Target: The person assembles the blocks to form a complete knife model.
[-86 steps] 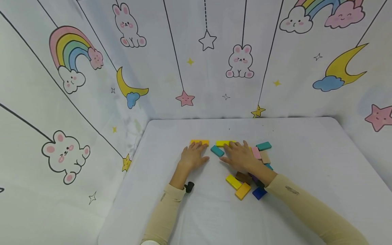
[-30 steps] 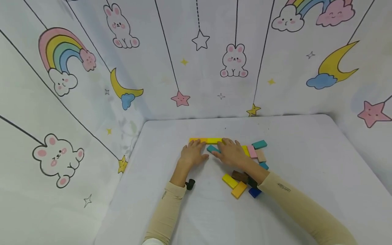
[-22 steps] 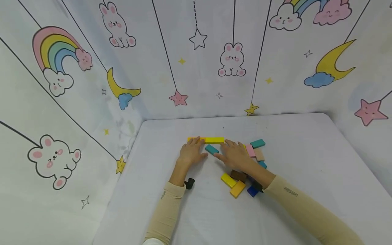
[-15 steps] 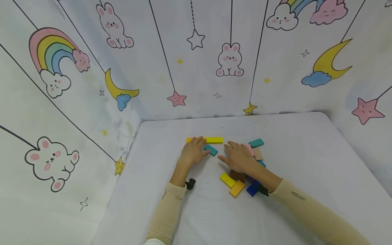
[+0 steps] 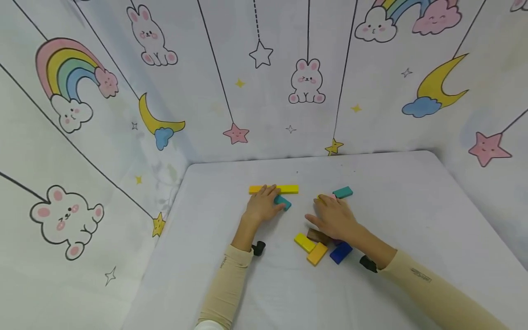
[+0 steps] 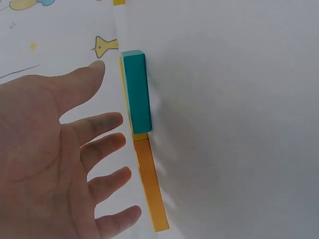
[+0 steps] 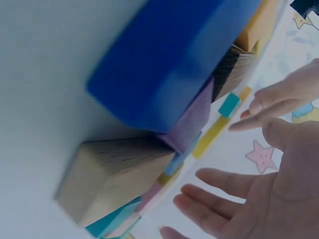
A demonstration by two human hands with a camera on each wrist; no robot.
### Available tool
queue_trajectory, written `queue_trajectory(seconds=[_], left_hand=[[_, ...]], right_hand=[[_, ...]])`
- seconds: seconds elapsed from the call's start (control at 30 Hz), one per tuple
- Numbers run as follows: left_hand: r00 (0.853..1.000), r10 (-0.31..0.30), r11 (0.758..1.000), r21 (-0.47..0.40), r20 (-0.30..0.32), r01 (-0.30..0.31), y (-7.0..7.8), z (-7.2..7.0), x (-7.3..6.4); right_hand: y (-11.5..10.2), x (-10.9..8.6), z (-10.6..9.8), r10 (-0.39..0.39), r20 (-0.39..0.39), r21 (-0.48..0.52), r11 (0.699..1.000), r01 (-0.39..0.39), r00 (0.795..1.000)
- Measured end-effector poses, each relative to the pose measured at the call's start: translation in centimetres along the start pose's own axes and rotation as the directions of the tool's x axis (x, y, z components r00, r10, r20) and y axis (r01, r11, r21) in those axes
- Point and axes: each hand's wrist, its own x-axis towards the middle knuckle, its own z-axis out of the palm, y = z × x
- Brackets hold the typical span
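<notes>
An orange block [image 5: 255, 189] and a yellow block [image 5: 289, 189] lie end to end in a row toward the back of the table. My left hand [image 5: 261, 206] is at this row, its fingertips over the orange block and the join. Near its thumb a teal block [image 5: 283, 202] lies at a slant in front of the yellow one. The left wrist view shows the left fingers [image 6: 102, 127] spread, gripping nothing. My right hand [image 5: 336, 217] hovers over the right-hand blocks with loose fingers, partly hiding a pink block [image 5: 331, 196] and a yellow one.
Nearer the front lie a yellow block [image 5: 305, 243], an orange block [image 5: 316, 254], a brown block [image 5: 318, 236] and a dark blue block [image 5: 341, 252]. Another teal block [image 5: 343, 192] lies back right. The right wrist view shows a pale wooden block [image 7: 114, 184] and a purple block [image 7: 192, 119].
The right hand slid the yellow block left against the orange one, then withdrew rightward to the other blocks. The left hand stays at the row. The head view has shifted slightly.
</notes>
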Motion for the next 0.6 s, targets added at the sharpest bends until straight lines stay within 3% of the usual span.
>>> queue_trajectory(seconds=[0.6], left_hand=[[0.999, -0.02, 1.0, 0.011, 0.037, 0.02, 0.2, 0.8, 0.4]], right_hand=[[1.9, -1.5, 0.8, 0.017, -0.026, 0.017, 1.0, -0.016, 1.0]])
